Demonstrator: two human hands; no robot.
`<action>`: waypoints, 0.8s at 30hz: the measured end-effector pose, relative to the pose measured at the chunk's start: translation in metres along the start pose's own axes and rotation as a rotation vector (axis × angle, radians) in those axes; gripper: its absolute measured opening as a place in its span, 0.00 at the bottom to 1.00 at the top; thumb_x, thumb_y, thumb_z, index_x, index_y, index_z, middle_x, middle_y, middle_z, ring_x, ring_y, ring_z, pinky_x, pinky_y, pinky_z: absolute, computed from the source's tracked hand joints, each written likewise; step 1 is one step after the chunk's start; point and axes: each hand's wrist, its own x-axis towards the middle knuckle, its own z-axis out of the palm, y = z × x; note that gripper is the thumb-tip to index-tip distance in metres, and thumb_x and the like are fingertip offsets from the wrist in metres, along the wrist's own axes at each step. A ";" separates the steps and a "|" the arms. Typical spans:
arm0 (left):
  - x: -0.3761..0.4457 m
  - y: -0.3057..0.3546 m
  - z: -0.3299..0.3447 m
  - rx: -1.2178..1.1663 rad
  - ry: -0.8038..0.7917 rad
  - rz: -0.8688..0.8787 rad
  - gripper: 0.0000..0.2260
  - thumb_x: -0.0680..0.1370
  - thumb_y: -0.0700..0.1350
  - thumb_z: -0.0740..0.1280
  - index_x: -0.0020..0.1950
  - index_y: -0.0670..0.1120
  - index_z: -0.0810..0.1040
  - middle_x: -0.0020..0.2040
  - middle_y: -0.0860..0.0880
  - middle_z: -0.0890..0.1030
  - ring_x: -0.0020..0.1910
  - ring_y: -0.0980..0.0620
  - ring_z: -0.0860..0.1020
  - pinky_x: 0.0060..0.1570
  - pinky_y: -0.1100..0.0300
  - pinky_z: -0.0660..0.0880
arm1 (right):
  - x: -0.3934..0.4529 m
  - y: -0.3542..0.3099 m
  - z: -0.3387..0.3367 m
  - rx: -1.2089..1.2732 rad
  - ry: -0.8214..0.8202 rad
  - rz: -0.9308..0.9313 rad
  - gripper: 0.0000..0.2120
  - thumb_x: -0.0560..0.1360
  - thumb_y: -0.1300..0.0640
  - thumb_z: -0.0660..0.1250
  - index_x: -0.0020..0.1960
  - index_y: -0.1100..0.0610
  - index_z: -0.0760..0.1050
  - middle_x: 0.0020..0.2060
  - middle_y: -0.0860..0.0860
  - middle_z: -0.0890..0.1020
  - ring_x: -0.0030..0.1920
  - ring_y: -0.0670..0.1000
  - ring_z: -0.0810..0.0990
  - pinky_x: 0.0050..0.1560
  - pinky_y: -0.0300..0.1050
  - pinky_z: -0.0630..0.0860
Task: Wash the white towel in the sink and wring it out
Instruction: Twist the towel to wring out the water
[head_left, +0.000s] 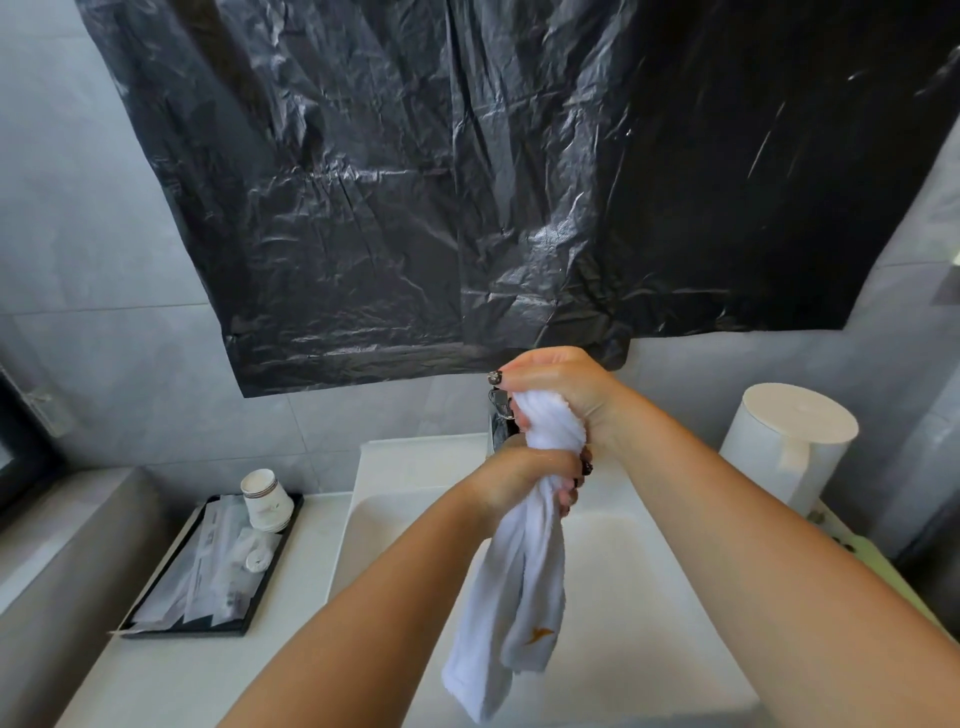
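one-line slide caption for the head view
Both hands, left hand below right hand, wring a white towel over the sink.

Grey tiled wall (93, 218) behind, w/ a big crinkled black plastic sheet (467, 171) hung over most of it, catching daylight glints toward its right side. White countertop (171, 670) runs along the bottom; near its left edge a black tray (248, 618) holds wrapped toiletries & a stack of paper cups (264, 500), and at the right back corner stands a white cylindrical bin (789, 441). Far left, a grey ledge (57, 551) under a dark window frame (21, 457).
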 end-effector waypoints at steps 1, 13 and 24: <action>0.000 0.001 0.001 0.037 0.030 -0.001 0.09 0.66 0.35 0.64 0.27 0.46 0.78 0.28 0.45 0.73 0.27 0.50 0.71 0.30 0.62 0.70 | -0.001 0.000 0.002 -0.006 0.034 -0.006 0.05 0.71 0.67 0.73 0.38 0.60 0.82 0.26 0.57 0.79 0.26 0.54 0.76 0.29 0.42 0.75; 0.001 -0.007 0.014 0.283 0.363 0.018 0.09 0.72 0.33 0.63 0.32 0.41 0.72 0.25 0.46 0.73 0.21 0.53 0.71 0.25 0.65 0.70 | -0.002 0.006 0.028 -0.212 0.268 0.028 0.07 0.70 0.73 0.69 0.37 0.64 0.81 0.22 0.55 0.76 0.22 0.53 0.74 0.25 0.40 0.73; 0.005 -0.016 0.018 0.293 0.518 -0.019 0.12 0.74 0.34 0.63 0.31 0.42 0.72 0.26 0.46 0.74 0.23 0.51 0.72 0.27 0.64 0.70 | 0.003 0.017 0.033 -0.571 0.347 0.025 0.08 0.74 0.63 0.67 0.52 0.59 0.82 0.48 0.55 0.82 0.45 0.54 0.79 0.30 0.33 0.71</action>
